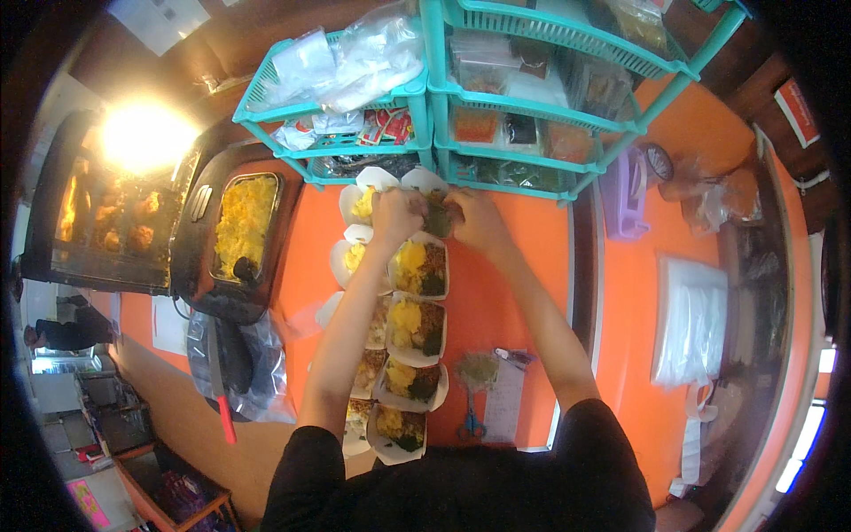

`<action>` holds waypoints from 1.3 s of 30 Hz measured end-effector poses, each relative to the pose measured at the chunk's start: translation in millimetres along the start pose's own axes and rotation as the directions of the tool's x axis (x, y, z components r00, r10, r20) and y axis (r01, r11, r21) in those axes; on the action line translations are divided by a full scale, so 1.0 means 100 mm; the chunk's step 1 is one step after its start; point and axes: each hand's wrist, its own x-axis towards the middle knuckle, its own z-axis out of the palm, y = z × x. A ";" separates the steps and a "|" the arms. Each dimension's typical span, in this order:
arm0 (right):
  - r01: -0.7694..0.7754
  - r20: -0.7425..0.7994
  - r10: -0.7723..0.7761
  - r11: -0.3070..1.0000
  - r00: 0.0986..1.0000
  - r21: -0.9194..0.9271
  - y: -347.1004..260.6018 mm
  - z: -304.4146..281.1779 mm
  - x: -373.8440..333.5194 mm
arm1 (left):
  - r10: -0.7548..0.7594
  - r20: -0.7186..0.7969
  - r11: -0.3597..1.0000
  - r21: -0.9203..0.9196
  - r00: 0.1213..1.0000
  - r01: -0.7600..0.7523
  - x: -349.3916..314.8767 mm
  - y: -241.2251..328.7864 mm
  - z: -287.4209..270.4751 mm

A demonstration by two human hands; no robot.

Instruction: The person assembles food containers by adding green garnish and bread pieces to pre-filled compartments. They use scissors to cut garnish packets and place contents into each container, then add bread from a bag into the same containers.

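Both of my hands are at a white paper food box (pixel 424 180) at the far end of the right row. My left hand (pixel 399 215) is closed at the box's left side, its fingertips largely hidden. On the other side, my right hand (pixel 476 218) curls its fingers in over the rim. Something dark green (pixel 437 218) shows between the hands; what the fingers hold cannot be made out. Nearer to me, open boxes hold yellow rice (pixel 409 316), brown topping and dark greens (pixel 433 342). A left row of boxes (pixel 353 257) is partly covered by my left forearm.
Turquoise basket shelves (pixel 355 108) with packets stand behind the boxes. At left are a tray of yellow food (pixel 245 222), a lit display case (pixel 111 213) and a red-handled knife (pixel 222 390). Blue scissors (pixel 471 424) and a paper slip (pixel 505 403) lie at right.
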 end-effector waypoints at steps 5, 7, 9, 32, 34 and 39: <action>-0.047 -0.067 0.047 0.999 0.997 0.014 -0.02 0.07 -0.04 | -0.098 -0.022 0.995 0.029 0.995 0.099 -0.04 0.05 0.03; -0.099 -0.084 0.110 0.987 0.990 0.125 -0.02 0.08 -0.04 | -0.079 -0.053 0.997 0.004 0.995 0.080 -0.03 0.05 0.03; -0.038 -0.098 0.040 0.999 0.994 0.023 -0.03 0.12 -0.05 | -0.086 -0.059 0.996 -0.004 0.995 0.086 -0.01 0.05 0.02; -0.036 0.017 0.037 0.998 0.999 -0.045 -0.04 0.19 0.21 | -0.047 -0.093 0.998 0.030 0.995 0.050 0.02 0.09 -0.02; -0.050 0.020 0.051 0.997 0.999 -0.050 -0.04 0.20 0.21 | -0.059 -0.096 0.997 0.035 0.994 0.063 0.03 0.09 -0.02; 0.010 -0.067 -0.018 0.992 0.998 -0.129 -0.05 0.21 0.23 | -0.068 -0.097 0.997 0.024 0.993 0.070 0.07 0.13 -0.05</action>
